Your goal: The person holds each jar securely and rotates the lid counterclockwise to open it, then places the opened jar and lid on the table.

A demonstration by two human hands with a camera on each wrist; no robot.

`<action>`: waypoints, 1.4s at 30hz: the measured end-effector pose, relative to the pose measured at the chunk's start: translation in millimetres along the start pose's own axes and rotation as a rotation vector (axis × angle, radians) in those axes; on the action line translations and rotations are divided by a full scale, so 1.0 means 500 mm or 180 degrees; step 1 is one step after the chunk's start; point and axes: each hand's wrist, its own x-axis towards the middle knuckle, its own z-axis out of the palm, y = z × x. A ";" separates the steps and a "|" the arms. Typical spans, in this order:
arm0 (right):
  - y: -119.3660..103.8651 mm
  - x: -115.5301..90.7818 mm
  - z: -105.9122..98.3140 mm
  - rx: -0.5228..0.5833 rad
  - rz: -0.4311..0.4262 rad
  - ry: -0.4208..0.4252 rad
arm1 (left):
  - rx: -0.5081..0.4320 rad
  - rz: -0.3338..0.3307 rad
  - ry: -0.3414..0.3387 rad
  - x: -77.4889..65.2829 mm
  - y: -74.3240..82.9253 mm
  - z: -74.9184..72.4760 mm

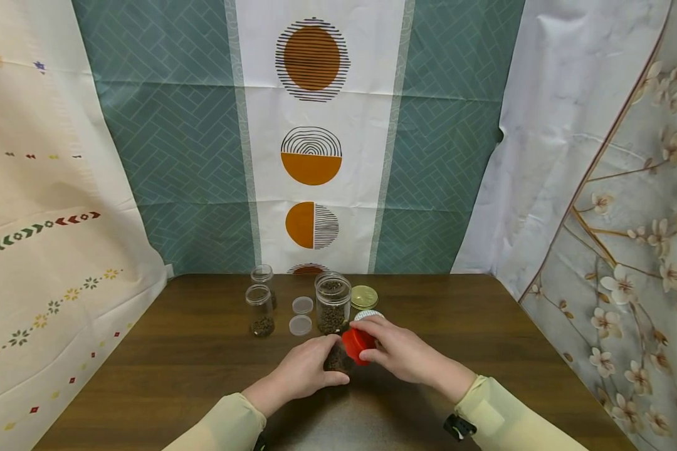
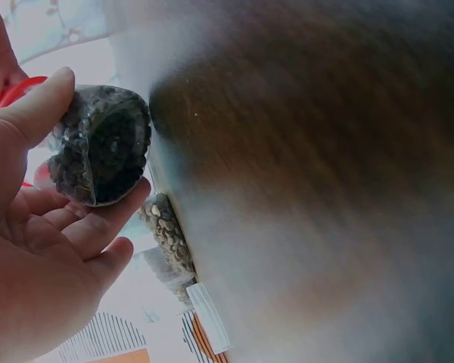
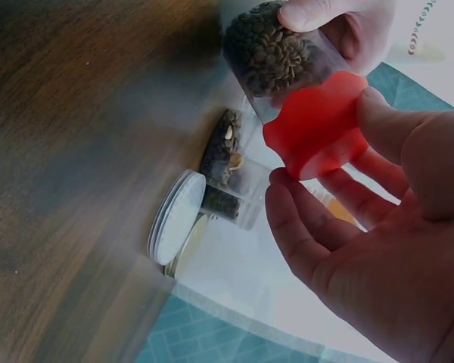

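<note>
My left hand [image 1: 301, 369] grips the body of a clear jar [image 3: 276, 53] part filled with dark brown bean-like pieces. It is tilted, its mouth end toward my right hand [image 1: 397, 351]. A red lid [image 3: 318, 125] with a scalloped edge sits at the mouth end, pinched between my right thumb and fingers. In the left wrist view, the bottom of the jar [image 2: 117, 147] faces the camera and the thumb and fingers wrap its sides. Whether the lid is screwed down cannot be seen.
Beyond my hands stand larger clear jars [image 1: 333, 310] with brown contents. Two narrower open jars [image 1: 259, 311] stand left. Two clear round lids [image 1: 301, 325] lie between. A gold lid [image 1: 364, 297] and white lids [image 3: 180, 219] lie right. A patterned curtain [image 1: 446, 156] hangs behind the table.
</note>
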 end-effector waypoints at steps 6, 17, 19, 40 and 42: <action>0.002 -0.001 -0.002 0.0082 -0.0059 -0.0036 | -0.0005 -0.0012 -0.0008 -0.001 0.000 0.001; -0.010 0.010 -0.001 -0.0047 0.0411 0.0200 | -0.0027 -0.0044 -0.0026 0.000 0.001 0.003; -0.015 0.011 0.000 -0.0138 0.0536 0.0216 | -0.0018 -0.0028 -0.0005 0.000 0.001 0.004; -0.014 0.007 -0.012 -0.0169 0.0237 0.0021 | -0.0013 -0.0021 -0.0021 0.000 0.000 0.001; -0.011 0.007 -0.012 -0.0150 0.0178 0.0017 | -0.0015 -0.0018 -0.0018 -0.001 0.000 0.001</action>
